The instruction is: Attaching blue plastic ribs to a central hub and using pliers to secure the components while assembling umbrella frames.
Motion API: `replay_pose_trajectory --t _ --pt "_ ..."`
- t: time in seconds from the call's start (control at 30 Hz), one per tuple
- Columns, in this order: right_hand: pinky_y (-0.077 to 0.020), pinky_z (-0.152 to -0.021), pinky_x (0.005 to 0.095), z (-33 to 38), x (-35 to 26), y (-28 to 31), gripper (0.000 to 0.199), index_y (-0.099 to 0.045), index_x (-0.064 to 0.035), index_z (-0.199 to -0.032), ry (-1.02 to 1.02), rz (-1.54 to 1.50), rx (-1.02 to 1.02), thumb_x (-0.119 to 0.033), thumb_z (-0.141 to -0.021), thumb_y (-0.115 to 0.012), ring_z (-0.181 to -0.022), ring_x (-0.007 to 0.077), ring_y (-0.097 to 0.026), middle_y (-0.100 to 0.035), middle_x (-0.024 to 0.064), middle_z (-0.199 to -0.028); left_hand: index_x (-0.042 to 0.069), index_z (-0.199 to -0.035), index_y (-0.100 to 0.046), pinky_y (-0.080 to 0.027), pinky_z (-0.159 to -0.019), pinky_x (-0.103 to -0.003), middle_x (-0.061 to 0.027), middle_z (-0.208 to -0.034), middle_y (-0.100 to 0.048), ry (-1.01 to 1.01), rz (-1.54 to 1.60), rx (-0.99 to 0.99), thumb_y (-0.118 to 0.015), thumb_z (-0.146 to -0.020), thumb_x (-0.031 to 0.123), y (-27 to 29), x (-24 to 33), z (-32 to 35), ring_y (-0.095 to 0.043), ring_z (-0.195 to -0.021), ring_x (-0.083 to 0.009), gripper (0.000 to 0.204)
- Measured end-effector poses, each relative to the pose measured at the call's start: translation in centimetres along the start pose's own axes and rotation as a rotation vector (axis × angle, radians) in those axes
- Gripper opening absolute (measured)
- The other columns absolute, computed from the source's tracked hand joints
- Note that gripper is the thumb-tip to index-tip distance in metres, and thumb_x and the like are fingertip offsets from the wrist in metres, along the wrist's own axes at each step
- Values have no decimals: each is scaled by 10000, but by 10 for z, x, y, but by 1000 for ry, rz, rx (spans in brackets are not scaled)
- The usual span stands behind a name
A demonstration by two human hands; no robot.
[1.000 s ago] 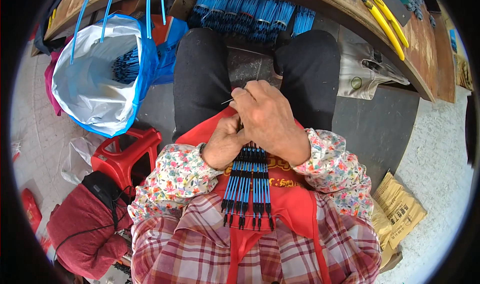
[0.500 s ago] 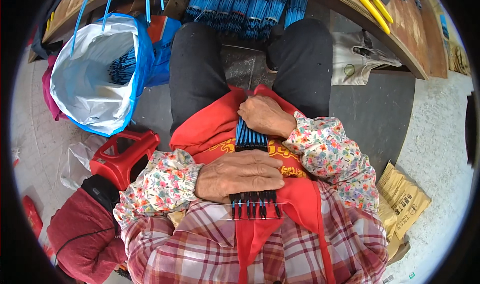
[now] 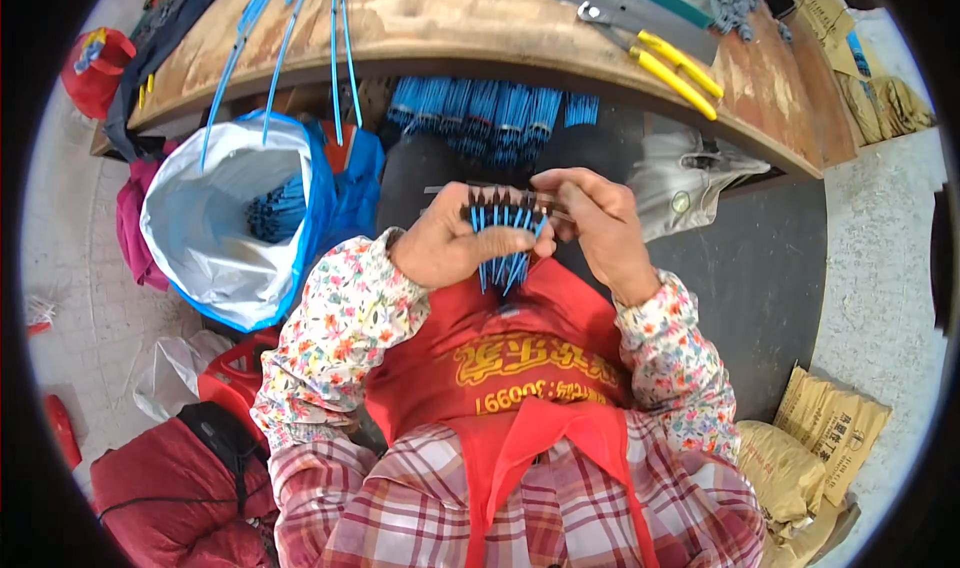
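Observation:
Over my lap, above the red apron (image 3: pixel 480 318), my left hand (image 3: pixel 445 243) is closed around a bundle of blue wires (image 3: pixel 512 271) with black ends. Its thumb lies across the wires. The black ends stand in a row along the far side, while the blue lengths fan out toward me. My right hand (image 3: pixel 605 230) pinches at the right end of that row, fingertips against the black ends. Motion blurs its fingertips slightly, so how many wires they grip is unclear.
A wooden workbench (image 3: pixel 420 28) spans the far side, holding yellow-handled scissors (image 3: pixel 680 73) and hanging blue wires (image 3: pixel 275 78). Below it lie several blue wire bundles (image 3: pixel 480 108). At left stand a blue, white-lined bag (image 3: pixel 200 268) and a red stool (image 3: pixel 235 373); brown paper sacks (image 3: pixel 830 428) lie right.
Both hands have moved up and away from my body with the bundle. The right hand shifted from the bundle's far end to its black ends. The view has tilted toward the workbench.

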State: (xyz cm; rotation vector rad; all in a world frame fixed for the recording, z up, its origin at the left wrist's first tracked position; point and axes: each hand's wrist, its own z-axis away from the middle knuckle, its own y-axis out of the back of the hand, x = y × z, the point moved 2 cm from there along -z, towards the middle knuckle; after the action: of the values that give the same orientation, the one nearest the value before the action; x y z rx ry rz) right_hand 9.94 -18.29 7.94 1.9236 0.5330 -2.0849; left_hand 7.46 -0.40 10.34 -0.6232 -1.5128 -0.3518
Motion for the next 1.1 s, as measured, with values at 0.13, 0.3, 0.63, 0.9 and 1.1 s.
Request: replay_pose_trajectory --t 0.13,0.3,0.63,0.9,1.1 --pt "-444 -582 204 -5 -36 9 186 -643 17 -981 104 -236 63 -131 -875 -606 -655 33 -507 -554 -16 -715 -18 -1016 -629 -484 -748 -236 -40 -891 -667 6 91 134 -624 -868 78 8 8 -29 -602 -824 -83 176" --pt "-423 -543 198 -24 -49 3 133 -644 29 -870 204 -28 144 -67 -792 -691 -615 28 -494 -548 -19 -706 -4 -1007 -636 -475 -714 -200 -12 -869 -656 4 121 185 -665 -843 90 13 9 -44 -584 -789 -57 191" --pt "-367 -484 224 -46 -60 -3 122 -617 36 -743 389 244 197 -38 -730 -712 -551 56 -459 -518 20 -645 -3 -970 -633 -466 -671 -216 -4 -835 -647 -294 -21 568 -663 -852 116 12 4 -41 -564 -718 -56 171" --pt "-398 -499 211 -46 -67 -2 123 -583 26 -714 414 361 109 4 -752 -697 -569 54 -498 -537 22 -691 -21 -967 -630 -451 -655 -219 -12 -811 -637 -283 -143 413 -634 -871 115 15 13 -36 -553 -735 -63 167" --pt "-411 -517 193 -53 -68 1 129 -610 25 -813 355 346 57 1 -741 -714 -585 43 -508 -551 11 -731 -22 -949 -632 -450 -665 -225 -10 -798 -631 -236 -80 428 -628 -873 118 18 15 -42 -552 -739 -67 159"
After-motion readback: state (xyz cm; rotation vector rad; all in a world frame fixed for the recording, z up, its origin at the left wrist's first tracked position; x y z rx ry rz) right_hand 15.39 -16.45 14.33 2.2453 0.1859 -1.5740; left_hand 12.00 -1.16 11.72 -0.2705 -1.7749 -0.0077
